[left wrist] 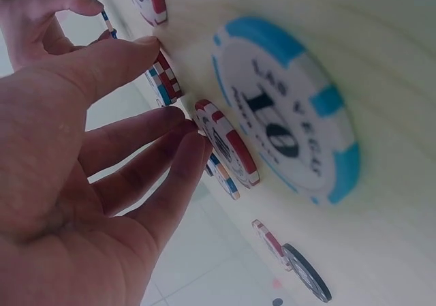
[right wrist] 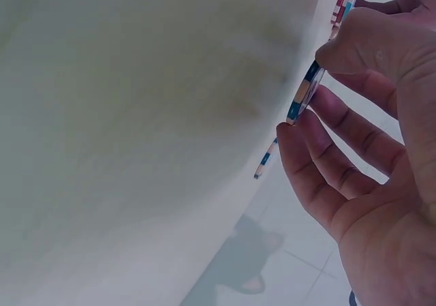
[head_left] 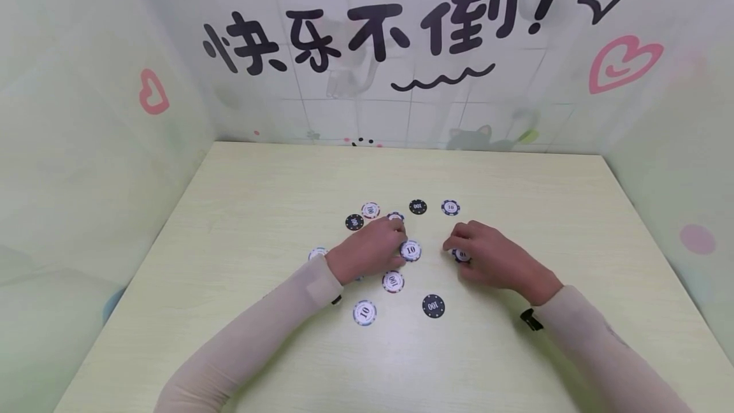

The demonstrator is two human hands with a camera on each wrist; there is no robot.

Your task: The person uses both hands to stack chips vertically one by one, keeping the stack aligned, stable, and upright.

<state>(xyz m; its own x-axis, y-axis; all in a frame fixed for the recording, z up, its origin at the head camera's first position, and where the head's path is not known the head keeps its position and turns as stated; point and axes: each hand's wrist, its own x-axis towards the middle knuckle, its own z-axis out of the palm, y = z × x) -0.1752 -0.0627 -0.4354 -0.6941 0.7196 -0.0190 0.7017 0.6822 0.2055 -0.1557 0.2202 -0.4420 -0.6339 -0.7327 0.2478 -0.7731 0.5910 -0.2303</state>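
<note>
My left hand [head_left: 371, 248] holds a small stack of poker chips [left wrist: 165, 82] between thumb and fingertips. A blue-edged chip marked 10 [head_left: 411, 250] tops the stack, over red-and-white edges. My right hand [head_left: 494, 256] pinches a dark blue-edged poker chip [right wrist: 304, 95] by its rim, thumb on one side and fingers on the other; in the head view the fingers partly cover its face. Close to the left fingertips lies a red-edged chip [left wrist: 228, 144]. A light blue-edged 10 chip [left wrist: 286, 112] lies nearer the left wrist camera.
Around the hands lie black 100 chips [head_left: 433, 306], a red-edged 100 chip [head_left: 393, 282], a light blue-edged 10 chip [head_left: 364, 313] and a blue-edged 10 chip [head_left: 450, 208]. The pale wooden table [head_left: 275, 190] meets a printed curtain [head_left: 355, 120] behind and at both sides.
</note>
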